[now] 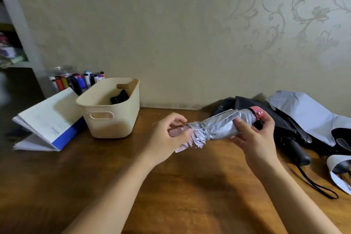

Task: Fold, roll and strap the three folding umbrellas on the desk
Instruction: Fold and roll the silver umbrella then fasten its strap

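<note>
Both hands are on the silver umbrella (218, 127), held sideways just above the desk (171, 186). The left hand (171, 135) is wrapped round the pink handle end, frilly edge spilling under it. The right hand (256, 138) is curled round the canopy up by the pink cap. The strap is maybe pinched by the left fingers, hard to tell.

The black umbrella (296, 150) and pale grey umbrella (303, 116) lie loose in a heap at the right. The cream basket (106, 121), open booklet (49, 119) and marker jar (62, 78) sit on the left.
</note>
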